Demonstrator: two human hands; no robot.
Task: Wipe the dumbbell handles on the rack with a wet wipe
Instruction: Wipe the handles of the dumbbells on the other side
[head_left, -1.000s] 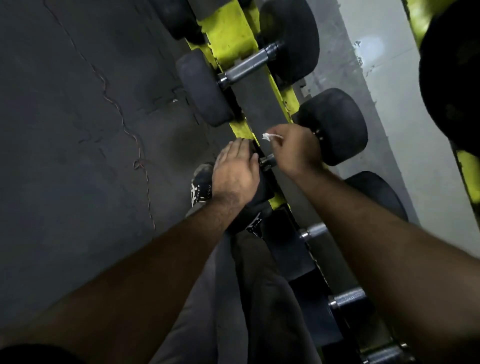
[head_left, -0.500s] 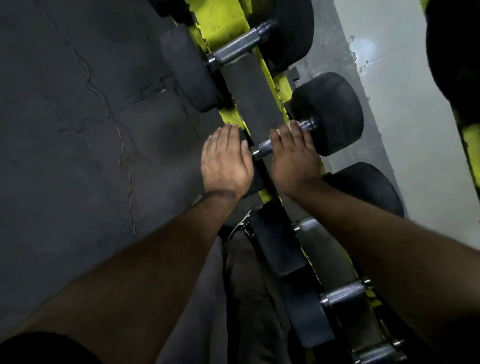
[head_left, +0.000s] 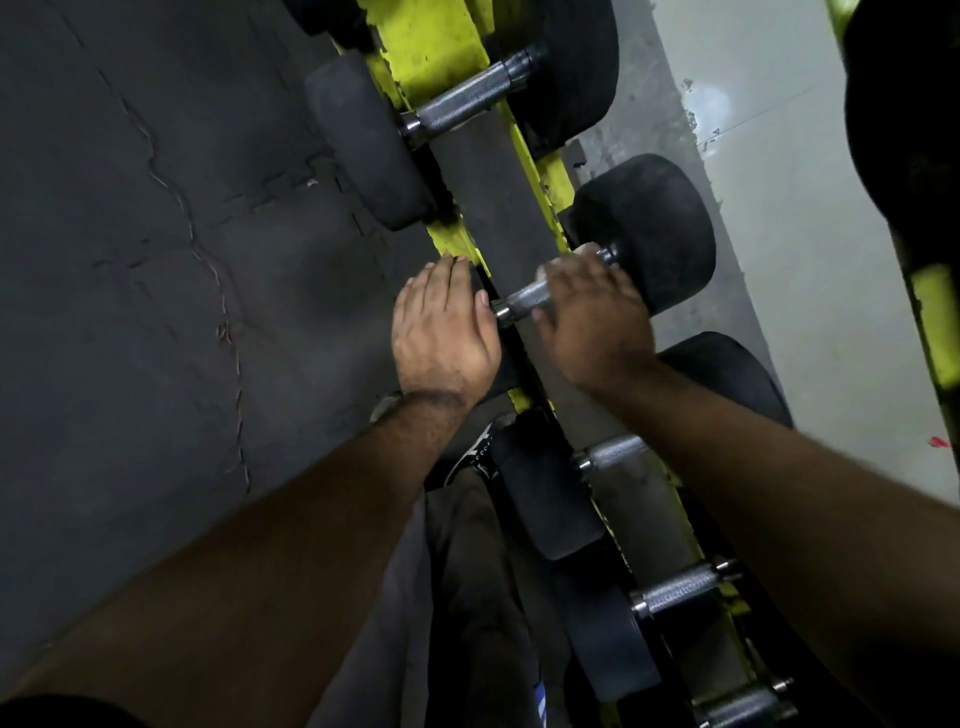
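Dumbbell handle (head_left: 524, 300): right hand (head_left: 587, 317) now farther along.

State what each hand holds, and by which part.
The right hand grips the dumbbell by its metal handle, a wipe under its fingers. The left hand rests flat, holding nothing.

Under my right hand (head_left: 592, 322): knurled grey steel dumbbell handle (head_left: 524, 300), rough crosshatch, dull sheen, w/ smooth polished collar at the end. Round black rubber dumbbell heads (head_left: 654, 234) matt, scuffed, dusty. Yellow-green painted metal rack rail (head_left: 431, 36): semi-gloss, chipped, dirt specks. Dark grey rubber floor mat (head_left: 156, 260) matt, fine-grained, cracked seams. Pale grey wall panel (head_left: 779, 208) smooth, slight glare spot.
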